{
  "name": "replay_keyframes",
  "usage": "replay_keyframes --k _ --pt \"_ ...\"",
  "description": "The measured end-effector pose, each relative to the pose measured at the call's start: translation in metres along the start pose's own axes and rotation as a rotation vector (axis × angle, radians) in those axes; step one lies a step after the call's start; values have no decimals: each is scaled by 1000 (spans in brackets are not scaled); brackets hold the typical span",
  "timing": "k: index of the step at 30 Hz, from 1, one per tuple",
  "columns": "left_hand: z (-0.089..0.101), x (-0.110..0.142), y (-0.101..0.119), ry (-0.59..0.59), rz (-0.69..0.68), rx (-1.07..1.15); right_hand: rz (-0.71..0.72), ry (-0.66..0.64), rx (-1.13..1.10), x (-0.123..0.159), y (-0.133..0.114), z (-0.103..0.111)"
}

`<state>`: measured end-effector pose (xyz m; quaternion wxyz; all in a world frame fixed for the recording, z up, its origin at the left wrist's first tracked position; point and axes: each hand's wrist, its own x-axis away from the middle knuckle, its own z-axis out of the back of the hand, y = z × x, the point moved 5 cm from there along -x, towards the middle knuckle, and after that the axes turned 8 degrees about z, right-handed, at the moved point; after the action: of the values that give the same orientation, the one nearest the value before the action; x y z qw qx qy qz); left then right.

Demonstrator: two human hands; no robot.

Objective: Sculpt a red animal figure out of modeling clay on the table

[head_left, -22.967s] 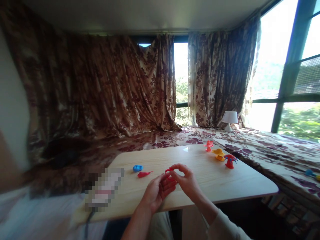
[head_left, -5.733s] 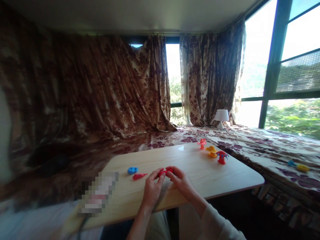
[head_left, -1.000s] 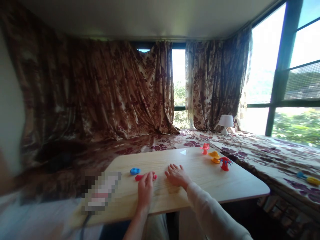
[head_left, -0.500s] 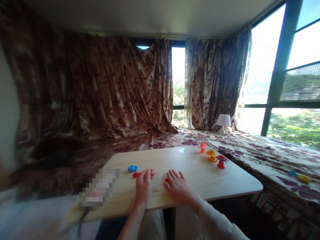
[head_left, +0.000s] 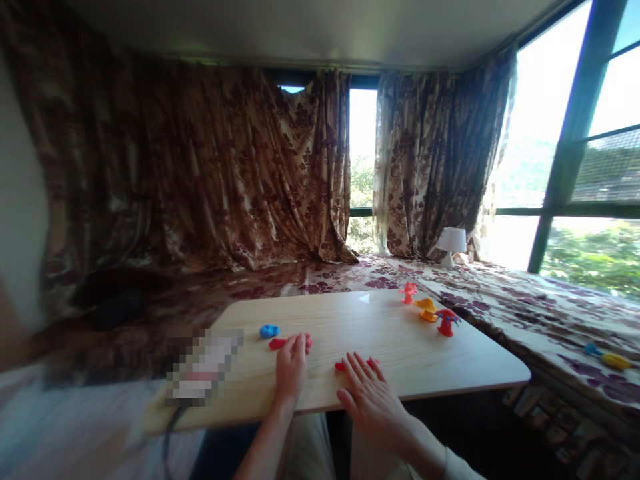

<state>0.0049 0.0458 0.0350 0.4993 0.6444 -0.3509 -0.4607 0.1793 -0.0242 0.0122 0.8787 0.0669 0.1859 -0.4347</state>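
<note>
My left hand [head_left: 291, 367] is closed, fingers curled, over a lump of red modelling clay [head_left: 277, 344] on the table [head_left: 320, 313]. Red shows on both sides of the fingers, though the grip itself is partly hidden. My right hand [head_left: 367, 390] lies open, palm down, on a thin roll of red clay [head_left: 340, 367] whose ends stick out on either side of the fingers. A blue clay lump [head_left: 269, 331] sits just beyond the left hand.
At the table's right stand a pink-red clay figure [head_left: 409, 292], a yellow one [head_left: 427, 309] and a red one with blue strips [head_left: 447, 321]. A pixelated object [head_left: 205, 367] with a black cable lies left. A white lamp [head_left: 451, 245] stands behind, and blue-yellow pieces [head_left: 614, 360] rest on the right-hand cloth.
My right hand has slid back toward me over the red clay, which now shows as a longer roll at both sides. The left hand has stayed nearly in place.
</note>
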Motion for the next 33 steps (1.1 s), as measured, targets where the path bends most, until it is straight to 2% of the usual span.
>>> replay_keyframes --k 4,6,8,11,13,16,19,24,29,33 --pt "0 0 3 -23 -48 -60 -146 -93 -8 -54 24 5" --pt "-2 0 7 -53 -85 -96 -123 -136 -26 -81 37 11" --pt "-8 1 13 -102 -165 -190 -81 -154 -51 -93 52 19" --pt "-29 2 21 -205 -364 -530 -83 -143 -80 -82 75 31" --pt "-44 3 22 -269 -443 -711 -112 -121 -86 -66 86 37" --pt "-61 5 22 -347 -469 -794 -144 -77 -78 -48 92 41" --pt "-69 11 25 -394 -519 -876 -132 -18 -69 -45 87 40" --pt "-64 14 31 -376 -554 -955 -109 72 -98 -47 76 44" --pt "-46 13 38 -356 -533 -901 -36 202 -327 -40 64 58" --pt "-32 13 45 -366 -496 -815 -40 273 -491 -41 61 56"
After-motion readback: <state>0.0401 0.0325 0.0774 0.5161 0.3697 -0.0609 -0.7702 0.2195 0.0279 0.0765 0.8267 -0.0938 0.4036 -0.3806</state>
